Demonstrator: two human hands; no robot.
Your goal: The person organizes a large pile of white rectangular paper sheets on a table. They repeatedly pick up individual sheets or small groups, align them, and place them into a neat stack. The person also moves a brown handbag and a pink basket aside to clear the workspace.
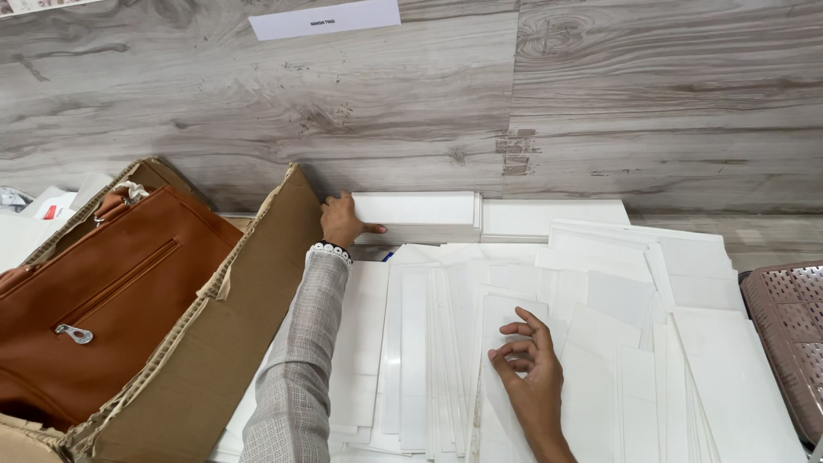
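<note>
My left hand [341, 220] reaches forward and grips the left end of a white folded box [420, 214] that stands against the wood-grain wall. My right hand [533, 358] rests with fingers spread and slightly curled on a heap of flat white card sheets [617, 343] that covers the surface in front of me; it holds nothing. A grey checked sleeve with a beaded bracelet [331, 250] covers my left arm.
A torn brown cardboard box [231, 343] at the left holds a tan leather bag [94, 300]. Another white box [557, 219] lies by the wall. A brown perforated plastic seat [793, 326] is at the right edge. A white paper label [326, 19] is stuck on the wall.
</note>
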